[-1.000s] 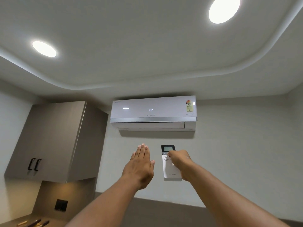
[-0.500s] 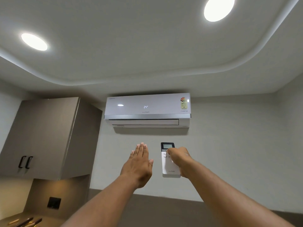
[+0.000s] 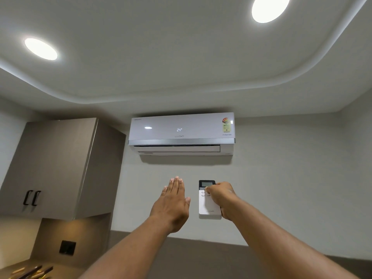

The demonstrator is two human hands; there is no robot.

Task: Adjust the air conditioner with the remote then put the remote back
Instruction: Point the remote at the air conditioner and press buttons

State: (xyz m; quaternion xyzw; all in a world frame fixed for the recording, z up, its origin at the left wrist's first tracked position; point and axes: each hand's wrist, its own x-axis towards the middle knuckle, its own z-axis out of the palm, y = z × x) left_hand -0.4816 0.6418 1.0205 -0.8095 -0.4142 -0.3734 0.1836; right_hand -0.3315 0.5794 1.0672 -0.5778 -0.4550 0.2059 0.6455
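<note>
A white remote (image 3: 208,204) is held upright in the right hand (image 3: 220,196), thumb laid on its upper buttons. The left hand (image 3: 172,204) is raised flat, fingers (image 3: 176,183) together. The wall-mounted air conditioner (image 3: 181,133) above displays 24.

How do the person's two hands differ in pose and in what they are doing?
The left hand is open and flat with fingers together, holding nothing; the right hand is curled around the remote. The left hand's fingers point up toward the air conditioner; the right hand's thumb rests on the remote's buttons. Both hands are raised below the air conditioner.
</note>
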